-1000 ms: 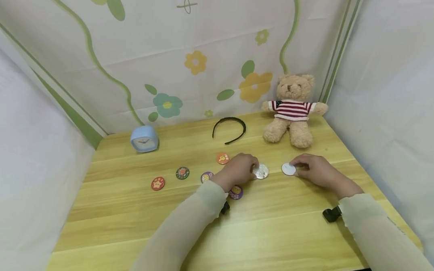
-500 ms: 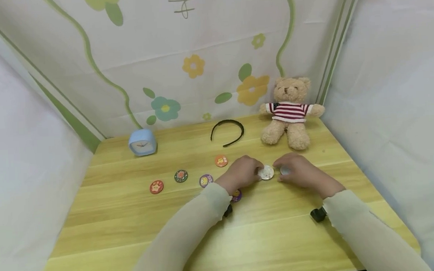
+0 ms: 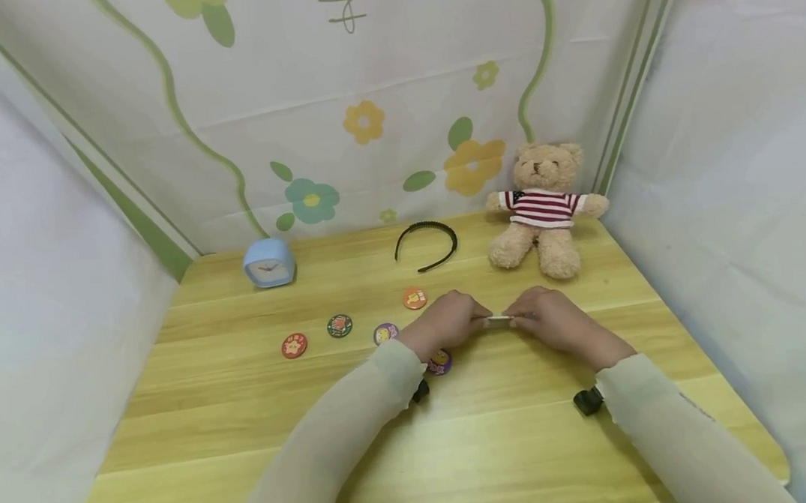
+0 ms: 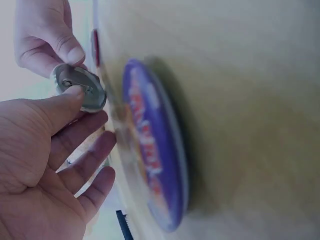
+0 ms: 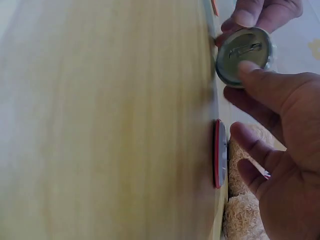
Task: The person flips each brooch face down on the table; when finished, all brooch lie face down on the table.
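Observation:
A pin-back button badge (image 3: 499,318) is held edge-on to the head camera between both hands, over the right half of the table. Its silver back with the pin shows in the right wrist view, where the badge (image 5: 239,60) has my right thumb on it. My left hand (image 3: 449,321) pinches one side with thumb and fingers, and my right hand (image 3: 549,319) pinches the other. In the left wrist view a purple badge (image 4: 154,145) lies close by my left hand. A red-edged badge (image 5: 220,155) lies under my right hand, hidden in the head view.
Left of my hands lie a red badge (image 3: 294,345), a green badge (image 3: 339,326), an orange badge (image 3: 415,297) and purple ones, partly behind my left arm. Behind stand a blue clock (image 3: 269,262), a black headband (image 3: 453,238) and a teddy bear (image 3: 543,208).
My right hand has left the white disc at its fingertips and moved left to the badge in my left hand. That badge has tipped from face-up to edge-on, now pinched by both hands.

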A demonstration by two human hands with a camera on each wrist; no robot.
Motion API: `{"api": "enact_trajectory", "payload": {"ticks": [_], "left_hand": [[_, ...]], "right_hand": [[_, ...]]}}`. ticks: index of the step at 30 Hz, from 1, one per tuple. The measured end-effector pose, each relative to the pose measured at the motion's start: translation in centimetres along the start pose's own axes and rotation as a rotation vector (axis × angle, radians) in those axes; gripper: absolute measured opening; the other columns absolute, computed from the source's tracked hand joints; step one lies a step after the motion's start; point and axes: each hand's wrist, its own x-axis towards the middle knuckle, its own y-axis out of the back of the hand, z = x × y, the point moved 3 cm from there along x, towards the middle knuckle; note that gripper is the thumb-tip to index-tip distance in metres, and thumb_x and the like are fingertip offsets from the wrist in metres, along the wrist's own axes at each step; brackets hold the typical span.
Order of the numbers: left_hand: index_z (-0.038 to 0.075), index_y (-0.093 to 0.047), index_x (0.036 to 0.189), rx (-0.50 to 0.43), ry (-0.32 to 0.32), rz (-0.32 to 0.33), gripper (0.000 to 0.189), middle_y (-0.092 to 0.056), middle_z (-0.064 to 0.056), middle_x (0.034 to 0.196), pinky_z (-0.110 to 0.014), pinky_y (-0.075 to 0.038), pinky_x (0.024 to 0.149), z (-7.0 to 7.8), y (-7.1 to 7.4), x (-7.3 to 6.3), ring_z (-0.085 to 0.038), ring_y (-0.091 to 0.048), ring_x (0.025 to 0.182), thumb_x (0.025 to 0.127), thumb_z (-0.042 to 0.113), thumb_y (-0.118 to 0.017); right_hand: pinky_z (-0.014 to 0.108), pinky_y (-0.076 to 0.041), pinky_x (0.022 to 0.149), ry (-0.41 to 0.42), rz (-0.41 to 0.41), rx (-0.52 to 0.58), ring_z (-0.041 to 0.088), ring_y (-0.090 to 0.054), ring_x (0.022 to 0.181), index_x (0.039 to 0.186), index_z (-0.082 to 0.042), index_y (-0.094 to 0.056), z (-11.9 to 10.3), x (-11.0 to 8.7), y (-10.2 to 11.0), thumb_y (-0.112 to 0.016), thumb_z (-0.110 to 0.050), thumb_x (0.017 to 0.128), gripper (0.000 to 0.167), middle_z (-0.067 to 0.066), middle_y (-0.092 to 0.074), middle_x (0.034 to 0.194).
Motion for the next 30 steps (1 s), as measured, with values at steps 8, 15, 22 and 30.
{"api": "enact_trajectory", "payload": {"ticks": [8,15,22,30], "left_hand": [[0.017,-0.083,0.100,-0.089,0.042,0.059,0.024,-0.077,0.006,0.090,-0.022,-0.047,0.068,0.24,0.04,-0.10,-0.008,-0.056,0.066,0.112,0.024,-0.064],[0.020,-0.067,0.143,-0.146,0.162,0.123,0.032,-0.082,0.001,0.109,-0.024,-0.056,0.074,0.09,-0.15,-0.18,-0.006,-0.067,0.078,0.111,0.023,-0.065],[0.022,-0.063,0.139,-0.131,0.173,0.115,0.028,-0.082,-0.001,0.110,-0.022,-0.053,0.066,0.31,-0.26,-0.04,-0.007,-0.066,0.074,0.111,0.019,-0.062],[0.020,-0.066,0.136,-0.088,0.136,0.116,0.027,-0.081,0.005,0.101,-0.023,-0.056,0.072,0.38,-0.34,0.17,-0.007,-0.068,0.078,0.110,0.020,-0.066]], "right_hand": [[0.057,-0.059,0.099,-0.095,-0.001,0.094,0.032,-0.074,0.113,0.133,-0.014,-0.080,0.41,-0.20,-0.37,-0.071,-0.022,0.108,0.028,0.006,-0.081,0.118],[0.051,-0.063,0.091,-0.148,0.001,0.156,0.017,-0.077,0.096,0.146,-0.019,-0.066,0.10,0.28,-0.50,-0.072,-0.016,0.107,0.040,-0.002,-0.081,0.101],[0.052,-0.061,0.091,-0.127,0.006,0.168,0.020,-0.077,0.099,0.135,-0.022,-0.065,-0.17,0.20,-0.38,-0.079,-0.014,0.101,0.038,0.000,-0.081,0.104],[0.055,-0.056,0.101,-0.106,-0.014,0.162,0.026,-0.072,0.112,0.137,-0.017,-0.071,-0.08,0.37,-0.45,-0.087,-0.013,0.094,0.047,0.002,-0.079,0.116]]}}
